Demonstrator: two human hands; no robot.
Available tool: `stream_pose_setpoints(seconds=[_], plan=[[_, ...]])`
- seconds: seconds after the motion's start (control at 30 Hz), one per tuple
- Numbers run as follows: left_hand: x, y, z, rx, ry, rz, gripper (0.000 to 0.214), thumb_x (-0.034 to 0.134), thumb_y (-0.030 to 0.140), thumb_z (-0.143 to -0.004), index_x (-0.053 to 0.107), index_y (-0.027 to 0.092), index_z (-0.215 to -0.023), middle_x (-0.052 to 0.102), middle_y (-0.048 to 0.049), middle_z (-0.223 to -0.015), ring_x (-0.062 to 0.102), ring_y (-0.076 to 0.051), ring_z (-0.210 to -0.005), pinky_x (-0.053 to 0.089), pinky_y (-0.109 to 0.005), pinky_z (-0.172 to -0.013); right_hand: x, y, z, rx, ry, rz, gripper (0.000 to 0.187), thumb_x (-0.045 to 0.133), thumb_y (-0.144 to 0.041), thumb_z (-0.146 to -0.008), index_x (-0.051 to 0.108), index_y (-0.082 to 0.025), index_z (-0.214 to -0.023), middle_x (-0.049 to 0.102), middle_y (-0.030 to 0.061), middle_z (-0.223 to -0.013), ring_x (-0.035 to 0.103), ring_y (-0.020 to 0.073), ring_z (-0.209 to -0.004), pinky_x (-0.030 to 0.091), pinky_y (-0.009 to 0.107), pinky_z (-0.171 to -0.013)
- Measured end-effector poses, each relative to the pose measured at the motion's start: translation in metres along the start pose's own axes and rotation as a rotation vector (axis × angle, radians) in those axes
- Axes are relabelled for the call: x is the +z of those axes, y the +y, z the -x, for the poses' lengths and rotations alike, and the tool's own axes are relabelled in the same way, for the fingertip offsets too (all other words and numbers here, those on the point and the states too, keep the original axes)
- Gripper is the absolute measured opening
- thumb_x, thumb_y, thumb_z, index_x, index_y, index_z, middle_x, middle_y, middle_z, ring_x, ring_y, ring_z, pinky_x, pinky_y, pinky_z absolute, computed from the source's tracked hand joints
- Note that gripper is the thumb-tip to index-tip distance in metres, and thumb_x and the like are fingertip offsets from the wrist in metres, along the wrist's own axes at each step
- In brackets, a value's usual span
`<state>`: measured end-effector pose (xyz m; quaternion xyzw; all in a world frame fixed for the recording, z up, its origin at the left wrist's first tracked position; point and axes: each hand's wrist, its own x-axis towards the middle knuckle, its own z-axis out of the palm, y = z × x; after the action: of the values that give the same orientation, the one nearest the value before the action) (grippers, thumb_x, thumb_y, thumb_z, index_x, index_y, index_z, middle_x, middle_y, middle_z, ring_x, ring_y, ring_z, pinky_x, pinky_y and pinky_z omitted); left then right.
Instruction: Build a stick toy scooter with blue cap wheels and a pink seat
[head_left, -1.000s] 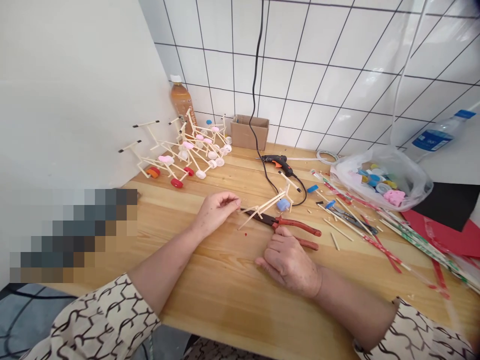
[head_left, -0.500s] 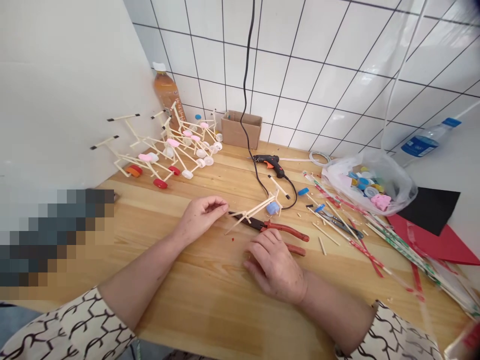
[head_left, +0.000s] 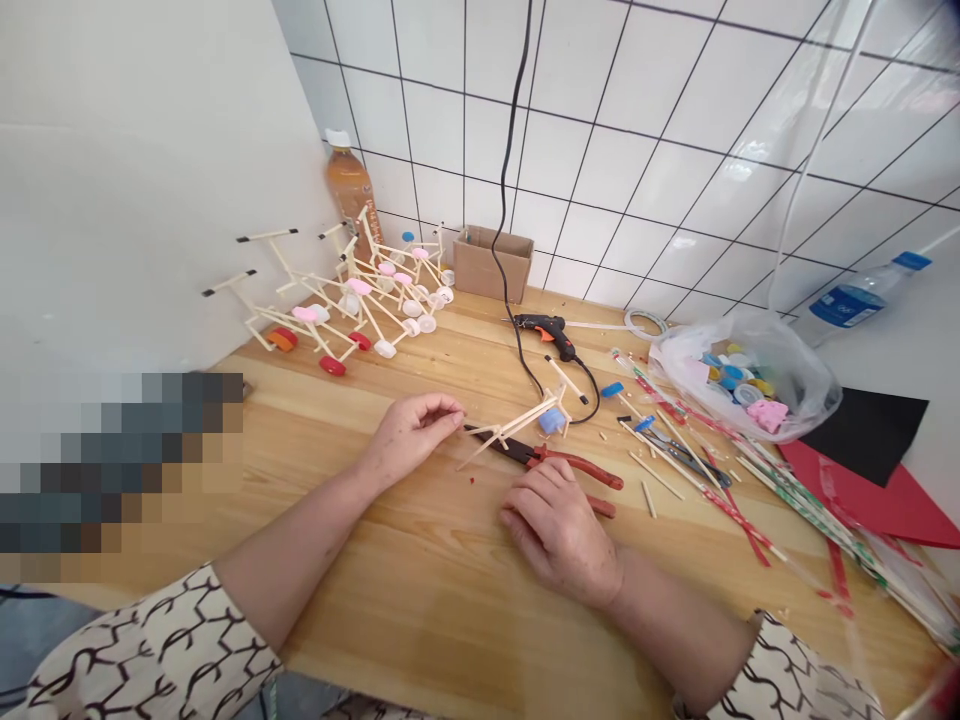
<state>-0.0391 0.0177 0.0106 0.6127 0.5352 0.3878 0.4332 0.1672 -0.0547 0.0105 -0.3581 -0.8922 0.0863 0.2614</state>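
My left hand (head_left: pixel 412 437) hovers above the wooden table (head_left: pixel 420 620), its thumb and forefinger closed together just left of a small craft-stick frame (head_left: pixel 517 427). That frame lies partly over red-handled pliers (head_left: pixel 577 468) and carries a blue foam piece (head_left: pixel 551 421). My right hand (head_left: pixel 559 532) rests palm down with curled fingers, covering part of the lower plier handle. Nothing shows in either hand. Behind the frame lies a black hot glue gun (head_left: pixel 541 327) with its cord.
Several stick vehicles with bottle-cap wheels (head_left: pixel 337 325) stand at the wall's left. Behind them are an orange drink bottle (head_left: pixel 349 195) and a cardboard box (head_left: pixel 487 262). To the right lie a plastic bag of caps (head_left: pixel 750 375), loose sticks (head_left: pixel 660 475), and red card (head_left: pixel 870 500).
The whole view has shifted slightly as my head moved. Both hands stay in nearly the same place beside the pliers, and nothing on the table has visibly moved.
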Motion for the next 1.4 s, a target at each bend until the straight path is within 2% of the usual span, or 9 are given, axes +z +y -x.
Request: stream_pose_setpoints(seconds=[0.37, 0.63, 0.93, 1.13, 1.27, 1.4], plan=[[0.001, -0.003, -0.002, -0.032, -0.027, 0.075, 0.029, 0.064, 0.040, -0.067, 0.065, 0.014, -0.080, 0.069, -0.0051, -0.078, 0.063, -0.018, -0.074, 0.049, -0.030, -0.073, -0.005, 0.005, 0.001, 0.023, 0.055, 0.006, 0.010, 0.047, -0.015, -0.086, 0.055, -0.016, -0.081, 0.060, 0.0065, -0.075, 0.050, 0.0185, -0.076, 0.036, 0.035, -0.074], [0.002, -0.003, -0.003, 0.004, -0.033, 0.082, 0.026, 0.063, 0.036, -0.068, 0.065, 0.014, -0.081, 0.069, -0.0062, -0.081, 0.063, -0.018, -0.076, 0.049, -0.030, -0.076, -0.007, 0.010, -0.001, 0.039, 0.089, 0.000, 0.008, 0.048, -0.014, -0.085, 0.054, -0.018, -0.083, 0.061, 0.0057, -0.077, 0.051, 0.0182, -0.075, 0.038, 0.035, -0.073], [0.004, -0.004, -0.003, 0.036, -0.055, 0.035, 0.023, 0.061, 0.034, -0.070, 0.066, 0.014, -0.082, 0.069, -0.0061, -0.081, 0.063, -0.017, -0.073, 0.050, -0.029, -0.072, -0.012, 0.014, -0.003, 0.038, 0.125, 0.026, 0.008, 0.048, -0.014, -0.085, 0.055, -0.018, -0.084, 0.062, 0.0056, -0.077, 0.052, 0.0180, -0.074, 0.038, 0.034, -0.071], [0.000, -0.001, -0.002, 0.033, -0.068, 0.008, 0.023, 0.060, 0.033, -0.072, 0.066, 0.014, -0.084, 0.070, -0.0066, -0.084, 0.062, -0.016, -0.073, 0.048, -0.027, -0.070, -0.027, 0.021, -0.005, 0.127, 0.232, 0.041, 0.006, 0.052, -0.016, -0.084, 0.055, -0.020, -0.080, 0.064, 0.0043, -0.075, 0.056, 0.0174, -0.072, 0.040, 0.034, -0.070], [-0.002, -0.001, -0.002, 0.067, -0.104, -0.048, 0.021, 0.059, 0.031, -0.072, 0.067, 0.015, -0.084, 0.070, -0.0057, -0.082, 0.061, -0.015, -0.068, 0.047, -0.026, -0.065, -0.035, 0.029, -0.004, 0.251, 0.331, 0.072, 0.009, 0.054, -0.022, -0.084, 0.053, -0.021, -0.075, 0.060, 0.0021, -0.067, 0.054, 0.0166, -0.064, 0.041, 0.032, -0.063], [-0.002, 0.000, -0.002, 0.089, -0.137, -0.098, 0.019, 0.057, 0.027, -0.073, 0.068, 0.016, -0.085, 0.070, -0.0053, -0.081, 0.059, -0.015, -0.066, 0.047, -0.026, -0.064, -0.035, 0.042, -0.001, 0.390, 0.373, 0.043, 0.010, 0.056, -0.029, -0.081, 0.051, -0.020, -0.079, 0.057, 0.0023, -0.070, 0.053, 0.0164, -0.065, 0.044, 0.031, -0.061]])
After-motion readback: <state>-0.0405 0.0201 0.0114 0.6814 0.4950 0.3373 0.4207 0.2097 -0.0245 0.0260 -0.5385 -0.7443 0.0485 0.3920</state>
